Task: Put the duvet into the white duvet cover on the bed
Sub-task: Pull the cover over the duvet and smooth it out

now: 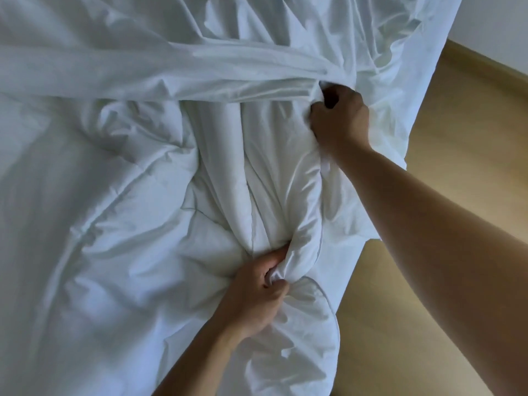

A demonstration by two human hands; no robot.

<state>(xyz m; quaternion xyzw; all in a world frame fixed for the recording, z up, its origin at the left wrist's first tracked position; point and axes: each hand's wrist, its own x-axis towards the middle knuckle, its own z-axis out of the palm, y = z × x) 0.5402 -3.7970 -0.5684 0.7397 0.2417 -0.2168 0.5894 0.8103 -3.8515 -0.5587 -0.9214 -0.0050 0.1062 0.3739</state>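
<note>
1. Quilted duvet (134,212), piped edge: crumpled over left and centre of frame, gathered into a long ridge at centre
2. White duvet cover (114,72), thin sheeting: upper half of frame, one folded band running from the left edge to right of centre; far side draped over the wooden floor (463,144) at upper right
3. Left hand (257,292), lower centre: clenched round a fistful of duvet near its piped edge
4. Right hand (340,118), upper right of centre: fingers curled into a fold, apparently the cover's opening rim; white on white, boundary hard to make out
5. Step in hand, as judged: early feeding; most of the duvet outside the cover
6. Next move calls for: opening held wide by the right hand, gripped bunch pushed up-frame into it, then a fresh grip lower down
</note>
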